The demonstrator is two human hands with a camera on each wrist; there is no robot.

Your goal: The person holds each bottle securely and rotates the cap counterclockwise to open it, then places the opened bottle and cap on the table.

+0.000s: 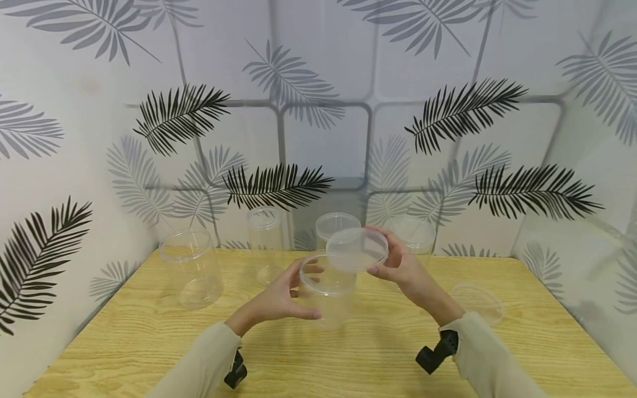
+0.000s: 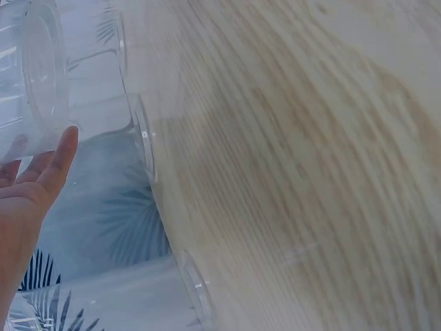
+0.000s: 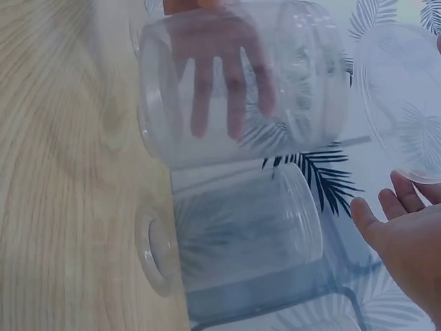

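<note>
A clear plastic jar (image 1: pixel 330 312) stands upright in the grip of my left hand (image 1: pixel 276 298), whose fingers and thumb curve round its side. Over the jar's rim, tilted, is a round translucent lid (image 1: pixel 357 250). My right hand (image 1: pixel 407 273) pinches that lid at its right edge between thumb and fingers. In the right wrist view the fingers of the left hand show through the wall of the jar (image 3: pixel 303 96), and the lid (image 3: pixel 400 103) is apart from its rim. The left wrist view catches only the base of the jar (image 2: pixel 45 69) beside the fingertips.
Another wide clear jar (image 1: pixel 196 276) stands at the left of the wooden table (image 1: pixel 149 342). Along the back are a narrow tall jar (image 1: pixel 266 249), a jar (image 1: pixel 338 224) partly hidden behind the lid, and one more jar (image 1: pixel 415 237). A second lid (image 1: pixel 479 304) lies flat at right.
</note>
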